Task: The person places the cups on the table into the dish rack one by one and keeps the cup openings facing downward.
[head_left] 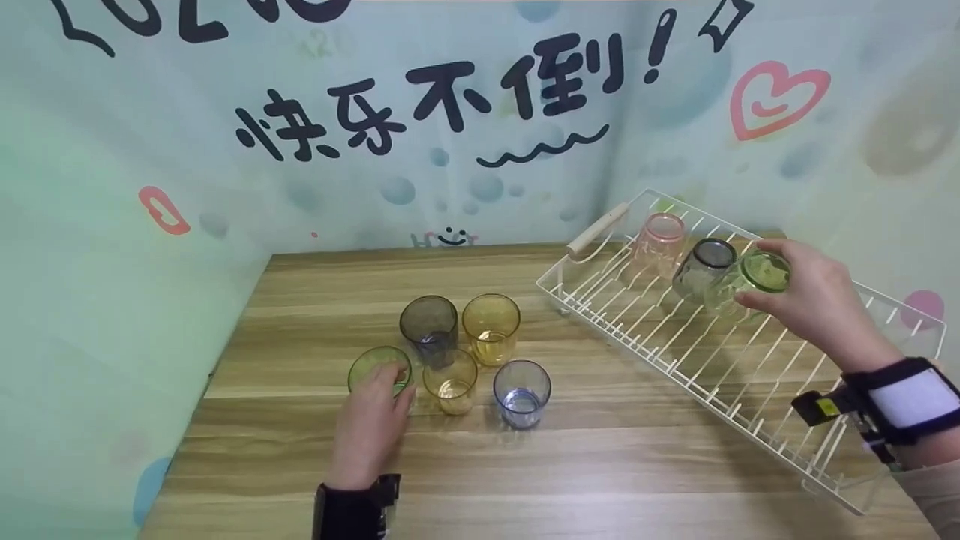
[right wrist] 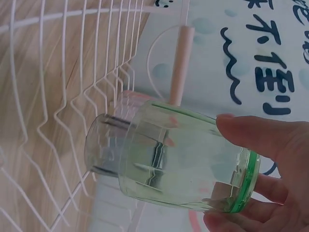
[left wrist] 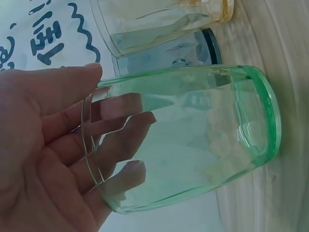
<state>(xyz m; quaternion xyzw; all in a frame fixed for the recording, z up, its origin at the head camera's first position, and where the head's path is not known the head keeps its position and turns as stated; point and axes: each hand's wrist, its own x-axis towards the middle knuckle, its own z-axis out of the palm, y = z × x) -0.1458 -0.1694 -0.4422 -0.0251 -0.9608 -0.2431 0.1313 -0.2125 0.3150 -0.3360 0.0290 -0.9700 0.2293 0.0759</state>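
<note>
Two green glasses are in two hands. The right hand [head_left: 814, 289] has its thumb and fingers around the bottom end of the first green glass [right wrist: 183, 157], which is upside down over the rack. I cannot tell if its rim touches the wires. The left hand [head_left: 379, 409] is gripping the second green glass [left wrist: 193, 130] by its top rim, thumb on one side and fingers on the other. That glass stands right way up on the bench [head_left: 300, 330].

Close by it stand a dark glass [head_left: 428, 322], a big yellow glass [head_left: 490, 330], a small yellow glass [head_left: 450, 382] and a blue glass [head_left: 523, 394], all with their tops up.

On the white wire rack [head_left: 727, 414], a pink glass [head_left: 658, 244] and a gray glass [head_left: 705, 270] sit upside down, in line with the first green one. The rack has a wooden handle [head_left: 598, 230]. Each wrist wears a black band [head_left: 911, 427].

Behind it all hangs a pale cloth [head_left: 315, 210] with big black writing [head_left: 453, 105] that says "快乐不倒!" and a wavy line under it. More big letters are cut off at the top. A pink heart [head_left: 769, 111] has a smile in it. Low down is a smiley [head_left: 452, 241] with faint letters too hard to read.
</note>
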